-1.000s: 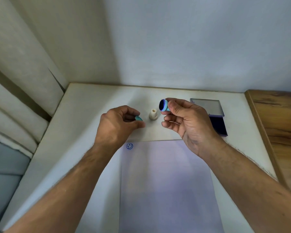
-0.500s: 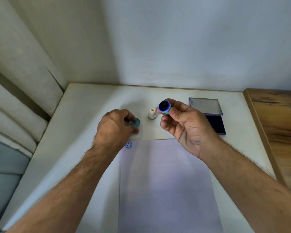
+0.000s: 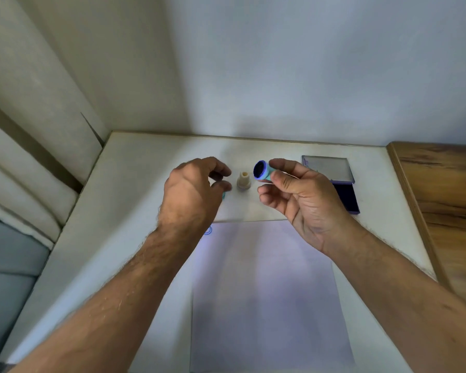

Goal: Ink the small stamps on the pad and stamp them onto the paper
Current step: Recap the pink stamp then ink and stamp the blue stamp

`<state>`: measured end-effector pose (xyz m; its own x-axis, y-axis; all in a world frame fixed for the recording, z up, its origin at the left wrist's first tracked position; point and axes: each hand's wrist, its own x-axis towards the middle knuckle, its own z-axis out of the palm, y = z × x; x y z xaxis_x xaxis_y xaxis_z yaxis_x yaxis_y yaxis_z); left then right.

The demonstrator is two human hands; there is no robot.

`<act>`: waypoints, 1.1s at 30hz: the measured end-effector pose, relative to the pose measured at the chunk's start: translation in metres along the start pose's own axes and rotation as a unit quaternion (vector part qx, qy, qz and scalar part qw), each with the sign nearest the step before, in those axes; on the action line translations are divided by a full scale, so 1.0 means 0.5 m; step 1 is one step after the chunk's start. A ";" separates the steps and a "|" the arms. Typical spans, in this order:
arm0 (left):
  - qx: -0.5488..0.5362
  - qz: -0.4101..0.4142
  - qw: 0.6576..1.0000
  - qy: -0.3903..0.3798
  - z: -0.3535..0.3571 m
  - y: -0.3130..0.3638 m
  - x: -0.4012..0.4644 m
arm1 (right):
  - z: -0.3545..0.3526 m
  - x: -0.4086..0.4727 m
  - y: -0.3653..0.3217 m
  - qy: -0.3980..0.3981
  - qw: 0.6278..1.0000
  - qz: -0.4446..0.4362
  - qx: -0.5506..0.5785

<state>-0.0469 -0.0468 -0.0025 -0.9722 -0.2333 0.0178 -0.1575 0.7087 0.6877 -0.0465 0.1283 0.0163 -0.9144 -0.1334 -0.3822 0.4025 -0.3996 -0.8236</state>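
My right hand (image 3: pixel 301 200) pinches a small teal stamp (image 3: pixel 264 172) between thumb and forefinger, raised above the table, its dark blue inked face turned toward me. My left hand (image 3: pixel 191 192) hovers with loosely curled fingers and holds nothing. A sliver of a teal cap (image 3: pixel 223 195) shows on the table just under its thumb. Between the hands a cream stamp (image 3: pixel 243 181) stands upright. The open ink pad (image 3: pixel 346 196) lies at the right, partly behind my right hand, with its lid (image 3: pixel 327 168) flipped back. The white paper (image 3: pixel 267 292) lies in front with one blue round print (image 3: pixel 207 230) at its top left corner.
The white table (image 3: pixel 135 184) meets the wall at the back and a curtain at the left. A wooden surface (image 3: pixel 447 200) adjoins the table's right edge.
My left hand has set the teal cap down on the table and lifted off it. My right hand keeps the teal stamp raised, almost in the same place.
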 end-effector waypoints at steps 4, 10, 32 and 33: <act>-0.051 -0.006 0.999 0.003 0.012 0.046 -0.012 | -0.035 -0.007 0.004 0.102 0.987 -0.050 -0.112; -0.051 0.012 0.993 -0.101 0.048 0.087 -0.060 | -0.110 -0.018 -0.019 0.238 0.844 -0.184 -0.445; 0.011 0.066 0.989 -0.134 0.073 0.085 -0.086 | -0.142 0.020 -0.053 0.190 0.763 -0.096 -0.610; 0.013 0.063 0.989 -0.132 0.073 0.084 -0.085 | -0.146 0.025 -0.056 0.190 0.754 -0.082 -0.623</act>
<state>-0.0184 0.0169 -0.0009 -0.9952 0.0364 -0.0903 -0.0340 0.7389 0.6730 -0.0663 0.2041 0.0040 -0.9733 0.1893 -0.1301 0.2297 0.8124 -0.5359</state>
